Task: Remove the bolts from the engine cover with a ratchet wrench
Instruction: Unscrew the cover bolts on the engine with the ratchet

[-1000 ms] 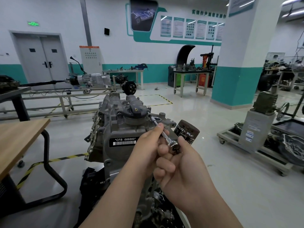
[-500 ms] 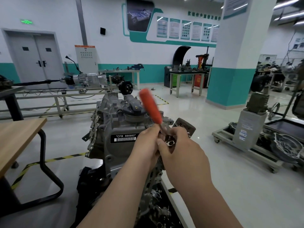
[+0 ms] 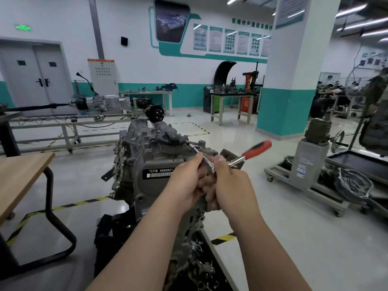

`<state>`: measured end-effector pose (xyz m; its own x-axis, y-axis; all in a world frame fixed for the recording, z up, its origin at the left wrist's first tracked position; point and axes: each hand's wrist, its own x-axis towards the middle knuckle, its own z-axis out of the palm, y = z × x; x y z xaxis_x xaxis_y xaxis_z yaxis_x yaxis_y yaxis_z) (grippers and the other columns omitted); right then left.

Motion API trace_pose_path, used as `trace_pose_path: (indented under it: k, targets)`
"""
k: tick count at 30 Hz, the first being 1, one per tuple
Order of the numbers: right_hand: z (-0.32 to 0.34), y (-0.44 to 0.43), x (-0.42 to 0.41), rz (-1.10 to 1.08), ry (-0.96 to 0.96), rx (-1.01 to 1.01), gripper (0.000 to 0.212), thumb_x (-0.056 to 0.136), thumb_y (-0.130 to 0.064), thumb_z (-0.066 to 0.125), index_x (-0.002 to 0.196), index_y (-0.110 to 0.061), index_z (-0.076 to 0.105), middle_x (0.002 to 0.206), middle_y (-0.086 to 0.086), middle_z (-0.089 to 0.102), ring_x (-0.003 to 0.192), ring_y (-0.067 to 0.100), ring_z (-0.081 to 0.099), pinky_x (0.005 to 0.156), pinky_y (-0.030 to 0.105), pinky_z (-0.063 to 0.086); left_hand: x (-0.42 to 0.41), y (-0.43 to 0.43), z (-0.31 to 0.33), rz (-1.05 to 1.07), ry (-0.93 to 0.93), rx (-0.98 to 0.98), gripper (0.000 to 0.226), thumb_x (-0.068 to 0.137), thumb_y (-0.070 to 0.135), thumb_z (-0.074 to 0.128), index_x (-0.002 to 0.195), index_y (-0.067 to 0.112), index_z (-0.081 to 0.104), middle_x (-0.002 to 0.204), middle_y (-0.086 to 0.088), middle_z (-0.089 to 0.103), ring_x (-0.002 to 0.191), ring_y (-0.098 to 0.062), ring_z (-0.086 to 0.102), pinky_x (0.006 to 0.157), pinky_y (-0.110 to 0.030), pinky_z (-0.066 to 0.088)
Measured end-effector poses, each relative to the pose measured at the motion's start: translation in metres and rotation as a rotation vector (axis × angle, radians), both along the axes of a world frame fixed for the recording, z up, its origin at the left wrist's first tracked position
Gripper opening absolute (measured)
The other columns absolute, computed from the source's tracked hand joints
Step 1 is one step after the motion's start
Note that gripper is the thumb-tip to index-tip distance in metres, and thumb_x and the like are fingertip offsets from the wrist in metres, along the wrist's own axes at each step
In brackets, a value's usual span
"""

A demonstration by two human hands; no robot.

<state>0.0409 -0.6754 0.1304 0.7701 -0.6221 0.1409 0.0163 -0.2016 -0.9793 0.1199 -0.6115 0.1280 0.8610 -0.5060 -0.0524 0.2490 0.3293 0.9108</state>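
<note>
Close under the camera a grey engine (image 3: 134, 164) stands upright on a glossy pale workshop floor (image 3: 294, 238). A black label plate (image 3: 158, 173) reading "CFB 666660" is on its near face, and a black oil filler cap (image 3: 171, 138) sits on the engine cover (image 3: 144, 141) at the top. Yellow-and-black floor tape (image 3: 84, 201) runs past its base. To the left is the corner of a wooden table (image 3: 19, 175) on a black tube frame; to the right, a low wheeled cart (image 3: 304, 185) carries grey machinery. Farther back a gearbox (image 3: 100, 101) sits on a metal frame and workbenches (image 3: 231, 97) line a white-and-teal wall. A teal-banded pillar (image 3: 294, 80) rises at right, with a grey double door (image 3: 35, 74) far left.

Both forearms reach in from below. The left hand (image 3: 184, 183) pinches the extension bar (image 3: 195, 150), thumb and curled fingers closed round its shaft. The bar's socket end meets the cover just right of the cap, and the bolt under it is hidden. The right hand (image 3: 233, 185), touching the left, has its fingers curled tight around the head end of the ratchet wrench (image 3: 255, 148), whose red handle is blurred and points up to the right.
</note>
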Motion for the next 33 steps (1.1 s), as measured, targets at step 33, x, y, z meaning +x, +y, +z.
trace_pose_path:
  k: [33]
  targets:
    - [0.011,-0.017,-0.013,-0.179,0.227,-0.835,0.046,0.081,-0.064,0.056,0.063,-0.023,0.045,0.06,-0.006,0.055,0.06,0.015,0.053,0.047,0.027,0.027,-0.005,-0.01,-0.012,0.047,-0.066,0.065,0.028,0.096,0.034,0.054,0.074,0.016,0.058,0.044,0.005,0.041,0.033,-0.009,0.033,0.036,-0.018,0.033]
